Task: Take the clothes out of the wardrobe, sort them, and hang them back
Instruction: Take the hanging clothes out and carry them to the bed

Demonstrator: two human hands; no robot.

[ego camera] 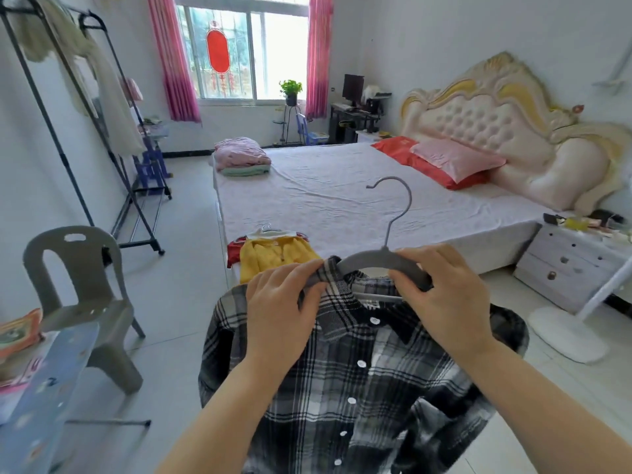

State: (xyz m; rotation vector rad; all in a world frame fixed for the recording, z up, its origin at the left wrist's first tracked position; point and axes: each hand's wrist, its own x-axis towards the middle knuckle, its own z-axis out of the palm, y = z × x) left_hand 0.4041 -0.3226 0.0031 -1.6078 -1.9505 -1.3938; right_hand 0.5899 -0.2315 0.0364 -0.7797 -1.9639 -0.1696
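Note:
A black and white plaid shirt (355, 381) with white buttons hangs in front of me on a grey hanger (376, 260). My left hand (284, 313) pinches the shirt's collar at the hanger's left arm. My right hand (444, 292) grips the hanger's right arm. The hanger's hook points up over the bed. A yellow top (273, 256) on a hanger lies on the bed's near corner over a red garment (234, 251). A black clothes rack (102, 131) at the left holds pale garments (102, 83).
A large bed (342, 193) fills the middle, with folded pink bedding (241, 153) at its far corner and pillows (451, 159) by the headboard. A grey plastic chair (78, 285) stands at the left. A white nightstand (571, 265) and a fan base (567, 333) are at the right.

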